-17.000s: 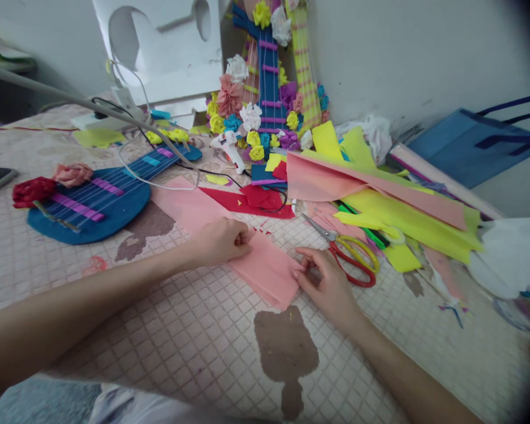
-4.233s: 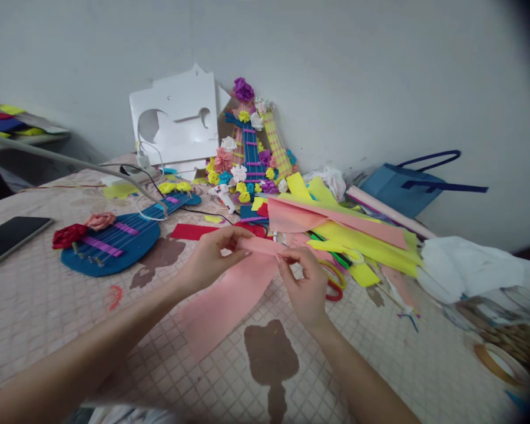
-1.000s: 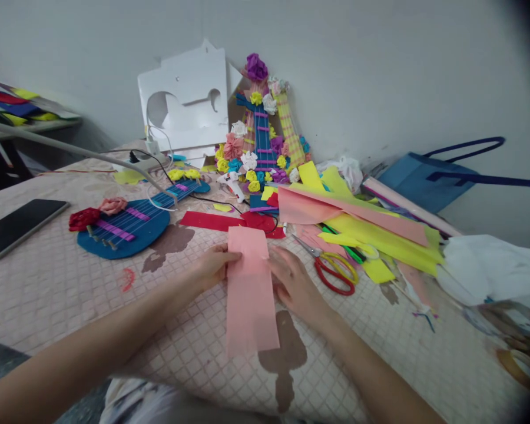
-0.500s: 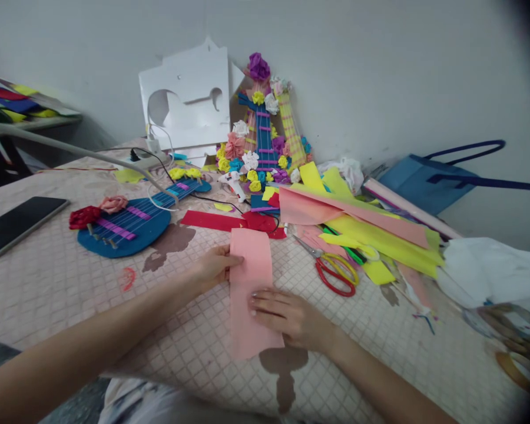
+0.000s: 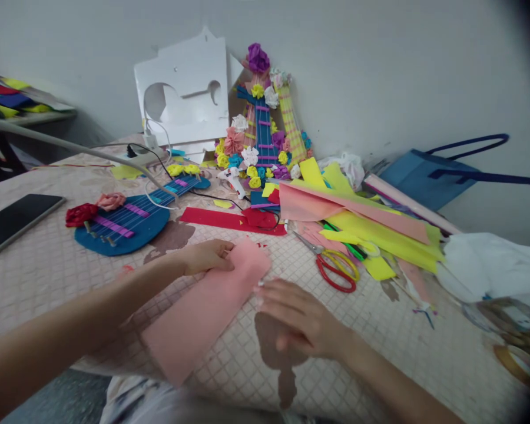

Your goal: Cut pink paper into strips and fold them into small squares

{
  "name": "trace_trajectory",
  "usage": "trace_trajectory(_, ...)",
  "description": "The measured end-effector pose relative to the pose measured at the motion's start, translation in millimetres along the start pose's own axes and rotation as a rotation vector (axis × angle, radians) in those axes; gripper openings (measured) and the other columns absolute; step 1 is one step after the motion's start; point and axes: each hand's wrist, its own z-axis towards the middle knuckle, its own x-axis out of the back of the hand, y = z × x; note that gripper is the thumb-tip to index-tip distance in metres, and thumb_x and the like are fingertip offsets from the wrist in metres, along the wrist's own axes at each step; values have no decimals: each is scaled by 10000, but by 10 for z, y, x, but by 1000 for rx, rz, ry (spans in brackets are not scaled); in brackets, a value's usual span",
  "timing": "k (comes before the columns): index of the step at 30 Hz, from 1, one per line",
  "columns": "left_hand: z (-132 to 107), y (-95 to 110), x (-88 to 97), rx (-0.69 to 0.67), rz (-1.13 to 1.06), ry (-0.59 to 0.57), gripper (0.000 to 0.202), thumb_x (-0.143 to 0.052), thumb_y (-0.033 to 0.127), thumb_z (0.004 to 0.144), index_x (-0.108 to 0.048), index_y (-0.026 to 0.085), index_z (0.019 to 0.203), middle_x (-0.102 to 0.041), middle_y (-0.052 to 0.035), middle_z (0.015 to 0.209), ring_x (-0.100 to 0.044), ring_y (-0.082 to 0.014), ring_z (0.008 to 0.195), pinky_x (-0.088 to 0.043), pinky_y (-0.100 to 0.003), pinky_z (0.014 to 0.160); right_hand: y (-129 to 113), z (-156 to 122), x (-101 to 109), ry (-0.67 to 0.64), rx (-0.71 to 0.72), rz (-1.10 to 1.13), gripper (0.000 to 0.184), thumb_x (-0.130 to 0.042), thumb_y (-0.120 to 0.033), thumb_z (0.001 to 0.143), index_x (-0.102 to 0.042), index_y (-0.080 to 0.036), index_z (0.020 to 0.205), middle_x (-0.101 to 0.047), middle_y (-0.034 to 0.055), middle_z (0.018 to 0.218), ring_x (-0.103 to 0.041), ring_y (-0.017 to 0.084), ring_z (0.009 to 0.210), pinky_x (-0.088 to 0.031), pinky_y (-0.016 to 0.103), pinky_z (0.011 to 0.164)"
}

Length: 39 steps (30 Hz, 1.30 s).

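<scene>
A strip of pink crepe paper [image 5: 203, 321] lies slantwise over the table, its near end toward the front edge. My left hand [image 5: 209, 256] pinches its upper left edge between thumb and fingers. Just right of the paper, my right hand [image 5: 300, 318] hovers apart from it, fingers loosely extended and holding nothing. Scissors [image 5: 338, 271] with one red and one yellow handle lie beyond my right hand. A red paper strip [image 5: 212, 219] rests behind the pink one. Left of it is a blue guitar-shaped craft [image 5: 123, 227] with paper roses on it.
Pink and yellow paper sheets [image 5: 380, 235] are heaped at the right. A white glue gun [image 5: 233, 181] stands before the flower-covered guitar crafts [image 5: 265, 129]. A phone [image 5: 22, 221] lies at left, near a grey cable [image 5: 92, 153]. A blue bag [image 5: 428, 176] leans on the wall.
The pink strip has swung from nearly upright to slanting, its near end moving left. My right hand has come off the paper; my left hand still pinches it.
</scene>
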Motion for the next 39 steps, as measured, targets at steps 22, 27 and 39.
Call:
trace_trajectory(22,-147,-244,-21,-699,978,-35,378,-531,111,847,-627,240,1189,-570,-78,1304,-470,-231,1271,-183,-405,1147,273,60,-197,-29,-130,-211,524,-428,-331,951,-329,-143,1430,-414,128,1444,-275,234,1384,-269,492,1128)
trace_trajectory(27,-82,-327,10,-725,1051,-26,438,-558,175,865,-535,241,1298,-512,-72,1358,-438,-219,1299,-174,-374,1154,242,84,-262,-134,-156,-250,587,-461,-368,933,-310,-110,1439,-364,151,1468,-254,254,1391,-256,491,1134)
trace_trajectory(39,-41,-308,86,-651,1524,-65,539,-346,352,977,-204,200,1474,-227,-67,1527,-162,-203,1424,-90,-413,1174,286,10,-344,-138,-374,-288,504,-419,-246,935,-353,-120,1419,-358,110,1477,-264,218,1390,-261,493,1131)
